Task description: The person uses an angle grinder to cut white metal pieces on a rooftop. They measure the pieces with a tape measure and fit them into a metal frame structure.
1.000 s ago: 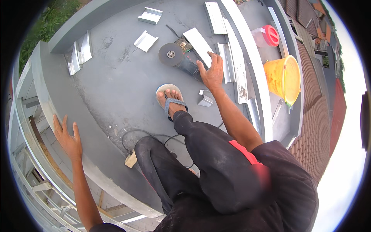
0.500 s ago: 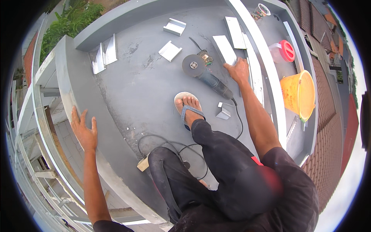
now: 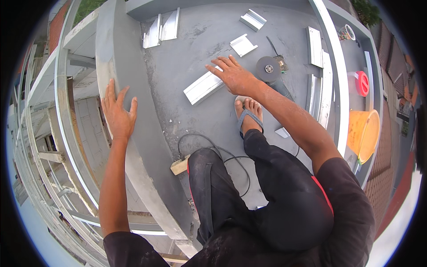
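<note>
My left hand [image 3: 119,111] rests with spread fingers on the top of the low grey concrete wall [image 3: 133,147]. A short silver metal channel [image 3: 200,90] lies at a slant over the grey floor, left of my sandalled foot [image 3: 249,116]. My right hand [image 3: 238,79] is over its upper end, fingers stretched out and apart; whether the palm touches the metal is hidden. Right of that hand is an angle grinder [image 3: 269,69] with a dark disc, its body partly covered by my forearm. Two other cut channel pieces [image 3: 243,45] [image 3: 253,20] lie farther off.
More channel pieces [image 3: 161,31] lean at the far left wall. Long channels [image 3: 326,89] lie on the right beside a white beam [image 3: 338,80]. Beyond it are a red-lidded container [image 3: 363,83] and a yellow bucket [image 3: 362,133]. A black cable [image 3: 213,144] loops near a wood block [image 3: 179,166]. An open framework drops away left.
My right hand has carried a metal channel from the right side, past the grinder, to the floor's middle left. Its fingers have spread. My left hand stays on the wall. The view has shifted.
</note>
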The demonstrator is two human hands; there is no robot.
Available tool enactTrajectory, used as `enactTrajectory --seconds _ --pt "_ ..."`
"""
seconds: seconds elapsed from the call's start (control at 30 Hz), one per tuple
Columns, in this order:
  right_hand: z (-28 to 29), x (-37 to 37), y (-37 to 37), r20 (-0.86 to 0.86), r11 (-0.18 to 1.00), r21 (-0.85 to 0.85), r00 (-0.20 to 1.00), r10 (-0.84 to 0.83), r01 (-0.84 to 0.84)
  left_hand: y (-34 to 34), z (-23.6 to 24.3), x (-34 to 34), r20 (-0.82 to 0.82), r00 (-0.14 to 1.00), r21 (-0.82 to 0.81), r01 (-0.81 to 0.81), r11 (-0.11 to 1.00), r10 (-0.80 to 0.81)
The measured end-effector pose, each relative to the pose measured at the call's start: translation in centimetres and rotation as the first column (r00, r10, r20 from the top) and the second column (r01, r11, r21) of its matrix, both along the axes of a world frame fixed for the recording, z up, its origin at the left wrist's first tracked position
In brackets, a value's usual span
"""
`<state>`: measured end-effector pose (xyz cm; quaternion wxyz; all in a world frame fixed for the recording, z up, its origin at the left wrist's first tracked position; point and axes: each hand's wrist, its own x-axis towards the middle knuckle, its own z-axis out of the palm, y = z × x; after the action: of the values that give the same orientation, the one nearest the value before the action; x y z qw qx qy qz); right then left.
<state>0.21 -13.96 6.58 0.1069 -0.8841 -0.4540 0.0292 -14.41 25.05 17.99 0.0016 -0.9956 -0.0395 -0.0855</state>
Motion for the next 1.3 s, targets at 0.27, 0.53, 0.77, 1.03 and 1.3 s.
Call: enactTrajectory --seconds 0.27,0.53,0.77,1.03,1.3 --pt "5.1 -2.9 -12.5 -0.395 0.319 0.517 0.552 -0.734 0.794 0.8 0.1 -0.8 -0.015 1.0 0.034 -0.024 0.999 0.025" --pt "-2.7 -10.9 -19.6 -0.156 0.525 0.105 0.536 -0.83 0.844 0.6 0.2 -0.4 -0.02 0.999 0.004 -0.025 1.0 0.025" --pt "-3.8 -7.5 -18.8 -0.232 0.594 -0.024 0.573 -0.786 0.804 -1.7 0.4 0.2 0.101 0.995 0.19 -0.017 0.982 -0.003" --pt "-2.4 -4.5 -19.5 -0.449 0.653 -0.12 0.546 -0.708 0.748 -18.6 -12.0 4.4 -0.256 0.966 -0.269 -0.103 0.958 0.032" --pt "3.1 -8.3 -15.3 -0.587 0.509 -0.107 0.359 -0.725 0.854 -31.8 -8.2 0.1 -0.124 0.992 -0.846 -0.124 0.518 0.036"
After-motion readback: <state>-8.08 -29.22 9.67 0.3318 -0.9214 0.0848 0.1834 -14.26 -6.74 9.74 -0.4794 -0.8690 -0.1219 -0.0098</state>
